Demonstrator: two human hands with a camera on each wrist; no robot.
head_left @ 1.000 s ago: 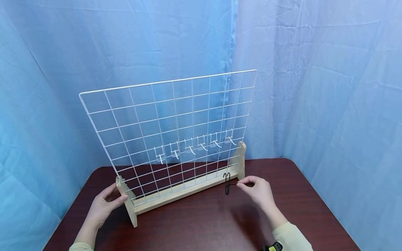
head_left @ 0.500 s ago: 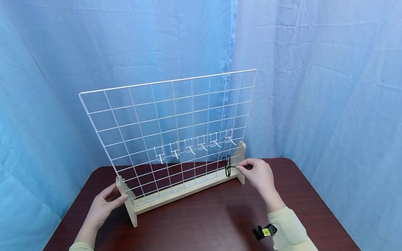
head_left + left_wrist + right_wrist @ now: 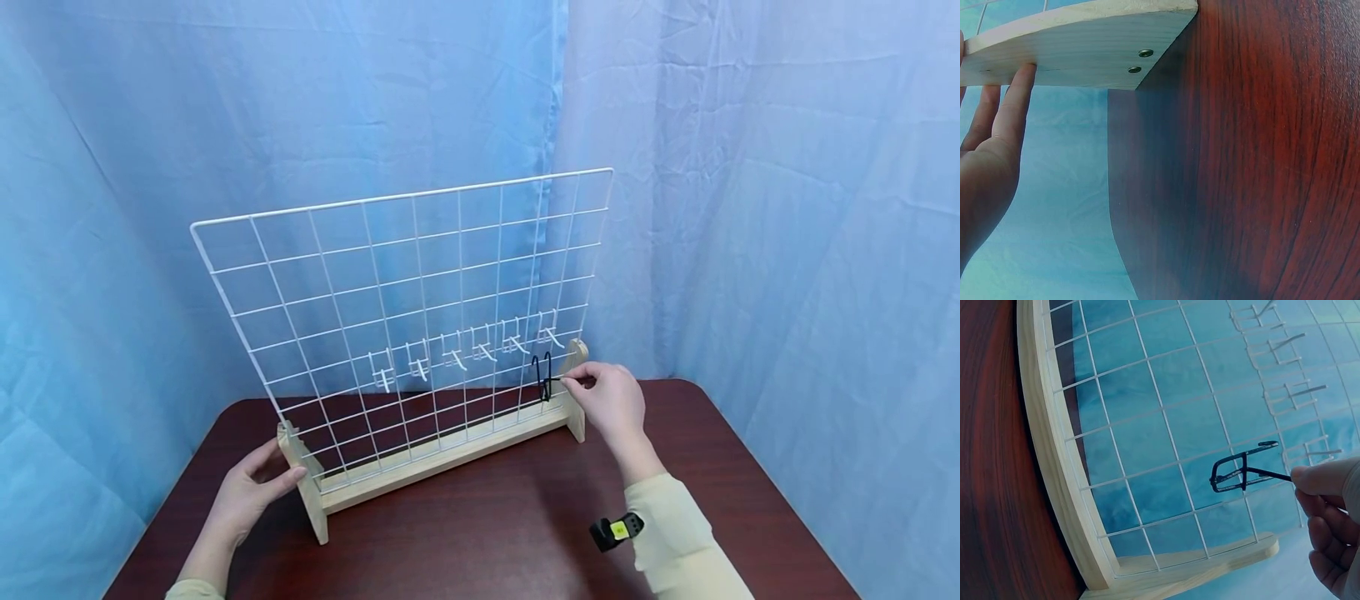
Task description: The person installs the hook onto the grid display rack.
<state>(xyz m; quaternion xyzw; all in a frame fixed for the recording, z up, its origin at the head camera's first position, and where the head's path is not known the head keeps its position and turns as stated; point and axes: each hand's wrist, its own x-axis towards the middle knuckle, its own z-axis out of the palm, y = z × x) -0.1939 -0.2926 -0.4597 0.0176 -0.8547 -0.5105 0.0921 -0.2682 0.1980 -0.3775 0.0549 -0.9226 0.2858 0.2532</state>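
Observation:
My right hand [image 3: 611, 404] pinches the straight prong of a black wire hook [image 3: 546, 385] between thumb and forefinger. Two curved tips of that hook point up, close in front of the lower right of a white wire grid panel [image 3: 414, 195]. In the right wrist view the black hook [image 3: 1245, 470] overlaps the grid wires, below the row of white hooks [image 3: 1307, 390]. My left hand [image 3: 243, 492] holds the left wooden end piece [image 3: 309, 496] of the stand, thumb in front. Fingers press against the same end piece [image 3: 1085, 53] in the left wrist view.
Several white hooks [image 3: 453, 357] hang in a row on one grid wire. The wooden base bar [image 3: 442, 463] runs slantwise across the dark red table [image 3: 480, 542]. Blue curtains [image 3: 810, 250] surround the table. A black device [image 3: 617, 530] is strapped at my right sleeve.
My right hand has lifted the black hook upward, from in front of the base bar to in front of the lower right grid. My left hand stays on the end piece.

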